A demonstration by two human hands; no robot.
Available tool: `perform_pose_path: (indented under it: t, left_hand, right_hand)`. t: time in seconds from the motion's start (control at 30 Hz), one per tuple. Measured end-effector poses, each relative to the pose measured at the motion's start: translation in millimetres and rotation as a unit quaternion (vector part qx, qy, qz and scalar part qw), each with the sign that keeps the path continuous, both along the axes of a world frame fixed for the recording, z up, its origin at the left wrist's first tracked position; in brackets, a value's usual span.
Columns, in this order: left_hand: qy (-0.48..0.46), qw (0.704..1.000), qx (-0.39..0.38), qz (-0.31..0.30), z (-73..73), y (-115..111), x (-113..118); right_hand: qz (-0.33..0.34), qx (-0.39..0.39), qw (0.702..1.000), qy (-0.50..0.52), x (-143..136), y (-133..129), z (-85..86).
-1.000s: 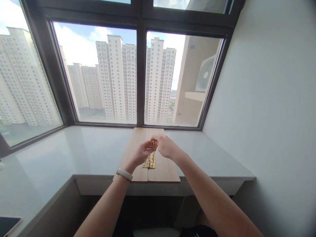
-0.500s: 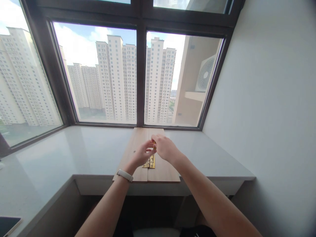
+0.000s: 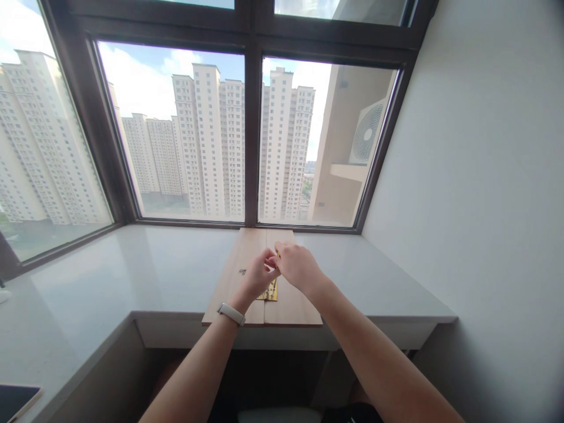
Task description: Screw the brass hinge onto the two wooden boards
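My left hand (image 3: 259, 274) and my right hand (image 3: 296, 264) meet above a pale wooden board (image 3: 229, 294). Between their fingertips is a small yellow piece (image 3: 278, 256), mostly hidden by the fingers. Both hands are closed around it. Below them, a yellow sheet with dark markings (image 3: 271, 291) lies flat on the board, partly covered by my left hand. Small dark bits (image 3: 242, 271) lie on the board just left of my left hand. A pale band is on my left wrist.
The board rests on a white counter (image 3: 176, 270) under large dark-framed windows (image 3: 252, 135). A white wall (image 3: 476, 176) stands at the right. A dark flat device (image 3: 17, 400) lies at the lower left.
My left hand has moved slightly right and turned, closing in on my right hand. More of the small dark bits shows, and less of the yellow piece and sheet.
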State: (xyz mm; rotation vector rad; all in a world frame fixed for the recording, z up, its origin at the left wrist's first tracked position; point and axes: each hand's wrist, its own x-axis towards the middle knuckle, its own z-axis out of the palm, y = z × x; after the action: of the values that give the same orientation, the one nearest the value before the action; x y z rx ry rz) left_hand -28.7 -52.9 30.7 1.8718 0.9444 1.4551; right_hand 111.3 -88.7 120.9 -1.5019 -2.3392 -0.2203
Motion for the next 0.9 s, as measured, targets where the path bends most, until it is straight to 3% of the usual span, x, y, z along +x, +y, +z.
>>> perform_pose_path:
  t: [0.1, 0.3, 0.43, 0.57, 0.7, 0.77, 0.9]
  left_hand:
    - [0.007, 1.000, -0.011, -0.022, 1.0, 1, 0]
    - [-0.005, 0.990, -0.044, -0.133, 0.5, 3, -9]
    - [-0.011, 0.990, -0.037, -0.133, -1.6, 3, -10]
    - [-0.019, 0.996, -0.034, -0.081, -2.9, 1, -5]
    - [-0.009, 0.999, -0.016, -0.027, -5.1, 1, 2]
    - [0.007, 1.000, -0.016, -0.023, -6.2, 2, 2]
    - [0.028, 0.996, -0.028, -0.079, -6.0, 2, -3]
  right_hand:
    - [0.014, 0.002, 1.000, -0.006, 1, 3, -2.7]
    - [0.099, -0.026, 0.993, 0.054, 10, 9, -4.5]
    - [0.135, -0.048, 0.987, 0.078, 12, 7, -0.5]
    - [0.070, -0.026, 0.994, 0.086, 8, 2, 1.9]
    - [-0.014, -0.016, 0.999, 0.030, 2, -1, -1.2]
    - [-0.021, -0.008, 1.000, 0.011, 1, -1, -3.3]
    - [0.022, 0.001, 1.000, 0.004, 6, 1, -4.5]
